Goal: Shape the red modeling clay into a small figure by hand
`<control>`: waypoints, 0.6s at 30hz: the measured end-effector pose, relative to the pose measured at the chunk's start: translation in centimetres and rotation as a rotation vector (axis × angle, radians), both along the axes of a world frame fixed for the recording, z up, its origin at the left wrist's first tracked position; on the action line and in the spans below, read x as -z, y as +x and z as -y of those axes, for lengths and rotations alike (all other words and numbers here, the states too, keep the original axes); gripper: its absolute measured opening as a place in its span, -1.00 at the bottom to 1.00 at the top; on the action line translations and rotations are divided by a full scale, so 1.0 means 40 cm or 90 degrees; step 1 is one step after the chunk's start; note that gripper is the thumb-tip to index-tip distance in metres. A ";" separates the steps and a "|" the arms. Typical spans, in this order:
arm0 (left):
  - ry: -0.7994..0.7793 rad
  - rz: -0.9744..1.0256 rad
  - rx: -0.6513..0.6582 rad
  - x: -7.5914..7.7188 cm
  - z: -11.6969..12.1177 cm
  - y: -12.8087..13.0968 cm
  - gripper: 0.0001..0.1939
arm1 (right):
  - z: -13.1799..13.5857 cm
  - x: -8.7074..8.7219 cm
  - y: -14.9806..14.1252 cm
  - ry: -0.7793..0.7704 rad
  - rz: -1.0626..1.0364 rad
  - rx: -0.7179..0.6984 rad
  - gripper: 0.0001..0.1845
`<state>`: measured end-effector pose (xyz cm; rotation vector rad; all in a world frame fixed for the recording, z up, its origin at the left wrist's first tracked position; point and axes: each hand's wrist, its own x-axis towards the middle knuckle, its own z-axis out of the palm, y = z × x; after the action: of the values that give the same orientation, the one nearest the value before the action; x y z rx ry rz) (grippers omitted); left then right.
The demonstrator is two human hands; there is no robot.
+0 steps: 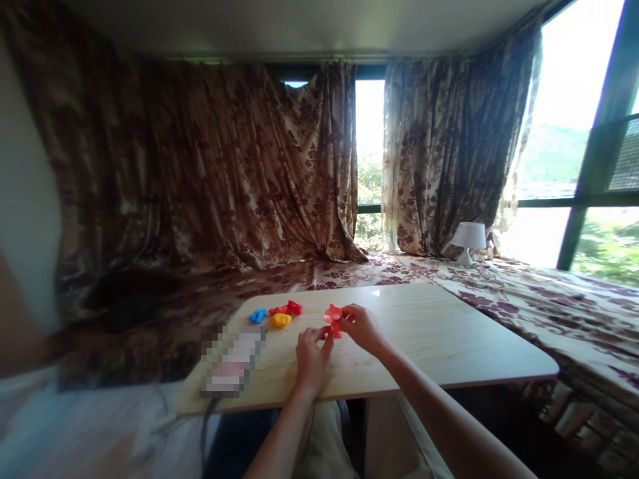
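Just above the pale wooden table, a coral-red piece with curled, petal-like edges (332,313) is held between both hands; its exact kind cannot be made out. My left hand (312,356) pinches its lower side with thumb and fingertips. From the right, my right hand (363,326) grips its edge, fingers bent and closed. To the left of the hands lie small crumpled-looking pieces: a blue one (258,315), a yellow one (280,320) and red ones (294,307) behind the yellow. Neither hand touches these.
The table (424,332) has rounded corners. On its left edge lies a pixelated flat rectangular object (234,362) with a dark cable hanging down. Behind, a floral-covered ledge carries a white lamp (469,238) at right. Patterned curtains (239,166) hang before the windows.
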<state>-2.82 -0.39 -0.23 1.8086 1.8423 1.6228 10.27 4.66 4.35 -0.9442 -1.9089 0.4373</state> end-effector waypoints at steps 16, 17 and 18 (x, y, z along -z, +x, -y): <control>-0.037 0.295 0.182 -0.017 -0.003 -0.003 -0.65 | 0.037 0.085 -0.001 -0.302 -0.255 -0.136 -0.56; -0.039 0.286 0.184 -0.018 -0.001 0.000 -0.65 | 0.038 0.092 -0.009 -0.315 -0.261 -0.139 -0.53; -0.039 0.282 0.187 -0.019 0.000 0.002 -0.66 | 0.040 0.096 -0.015 -0.324 -0.267 -0.139 -0.52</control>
<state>-2.75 -0.41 0.53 1.4575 1.3525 1.6624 9.67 3.07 0.51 -0.8720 -1.5398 1.1952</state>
